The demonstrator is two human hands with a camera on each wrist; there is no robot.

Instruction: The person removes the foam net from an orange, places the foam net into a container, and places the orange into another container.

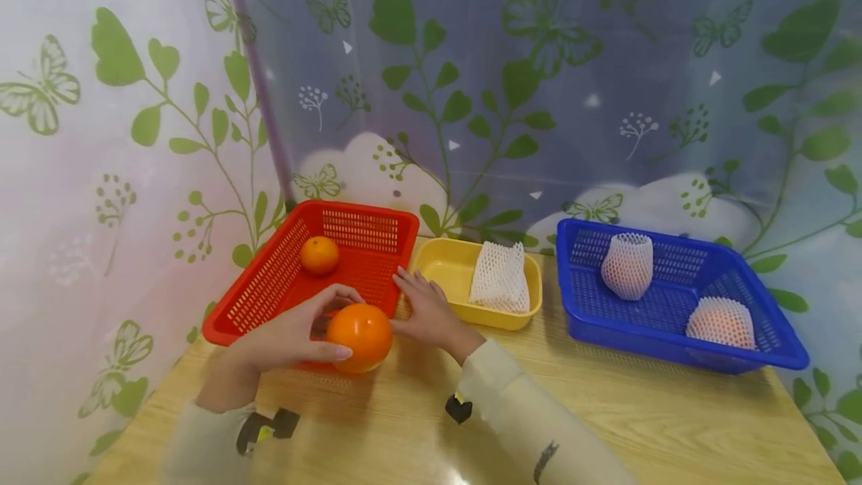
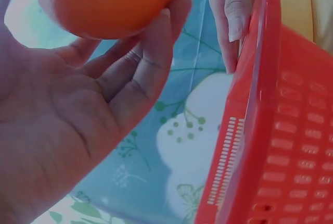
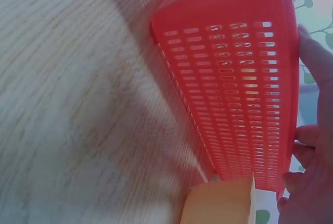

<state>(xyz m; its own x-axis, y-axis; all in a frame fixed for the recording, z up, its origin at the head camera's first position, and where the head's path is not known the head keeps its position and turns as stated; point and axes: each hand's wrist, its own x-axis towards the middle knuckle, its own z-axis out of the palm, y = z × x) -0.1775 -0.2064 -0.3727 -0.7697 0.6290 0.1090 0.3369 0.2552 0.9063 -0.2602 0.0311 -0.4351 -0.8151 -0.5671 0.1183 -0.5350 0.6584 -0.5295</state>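
A curtain printed with butterflies hangs behind a wooden table.

Worktop carried left basket, orange inside; tray stood mid-row, net inside; right basket held two netted fruits. Second orange was near left basket's front rim.

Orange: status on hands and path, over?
Left hand holds orange by red basket. Right hand touches basket's rim. Another orange inside basket; no obstruction seen.
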